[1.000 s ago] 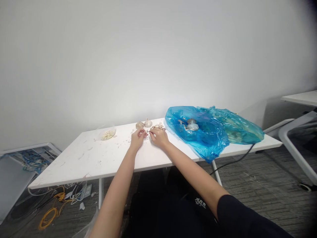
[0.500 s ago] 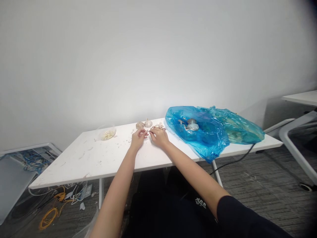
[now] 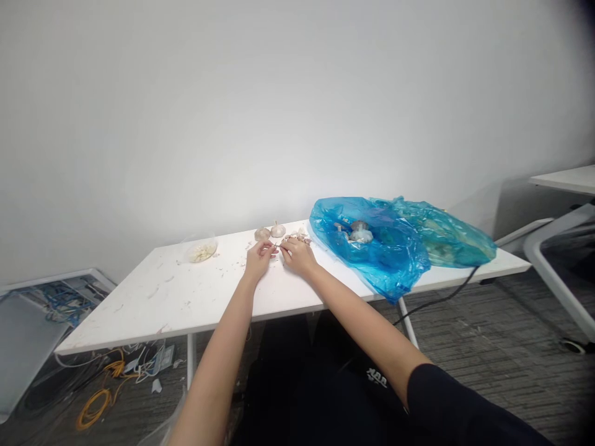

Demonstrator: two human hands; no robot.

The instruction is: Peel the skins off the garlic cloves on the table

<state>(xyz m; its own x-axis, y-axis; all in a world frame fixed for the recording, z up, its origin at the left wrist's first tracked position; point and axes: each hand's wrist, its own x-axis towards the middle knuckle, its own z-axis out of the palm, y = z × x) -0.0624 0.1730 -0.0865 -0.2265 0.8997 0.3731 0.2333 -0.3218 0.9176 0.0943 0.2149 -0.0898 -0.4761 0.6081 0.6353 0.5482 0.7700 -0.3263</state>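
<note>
Over the middle of the white table [image 3: 153,297], my left hand [image 3: 259,259] and my right hand [image 3: 299,256] meet almost fingertip to fingertip. Both are closed in a pinch on a small garlic clove [image 3: 277,246], mostly covered by the fingers. Just beyond them sit two whole garlic bulbs, one garlic bulb [image 3: 262,234] on the left and another garlic bulb [image 3: 277,230] with its stem up. Loose cloves and papery garlic skins [image 3: 300,234] lie in a heap behind my right hand. To the left, a clear bowl [image 3: 185,253] holds peeled garlic cloves [image 3: 202,253].
A blue plastic bag [image 3: 395,263] lies spread on the right, with several garlic bulbs [image 3: 361,233] in its opening. Behind it is a greenish plastic bag [image 3: 460,241]. Skin scraps dot the tabletop. Orange cable [image 3: 93,409] lies on the floor at left; a wall stands behind the table.
Both hands stay in the same place, with only a slight shift of the fingertips around the small clove. The bulbs, bowl and bags have not moved.
</note>
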